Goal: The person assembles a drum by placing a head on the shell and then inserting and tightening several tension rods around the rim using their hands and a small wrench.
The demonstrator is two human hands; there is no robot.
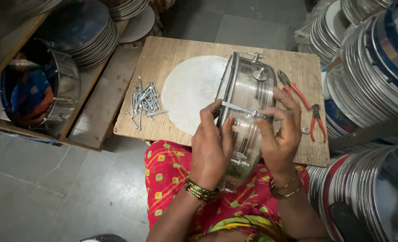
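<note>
Both hands grip a shiny metal drum shell (246,112) stood on edge at the wooden board's (172,54) near edge: left hand (212,148) and right hand (279,134) pinch its tension rod (241,109). Loose bolts (143,102) lie by the left edge, red-handled pliers (306,107) near the right edge.

Head view, looking down. A shiny chrome-shelled drum (246,94) stands on edge at the near side of a brown wooden worktop (172,49). The left hand (211,145) grips its rim; the right hand (280,134) pinches a thin metal tension rod (241,109) lying across the shell. A round white drumhead skin (192,89) lies flat beside the drum, a heap of silver bolts (143,102) further left, and two red-handled pliers (304,105) to the right.
</note>
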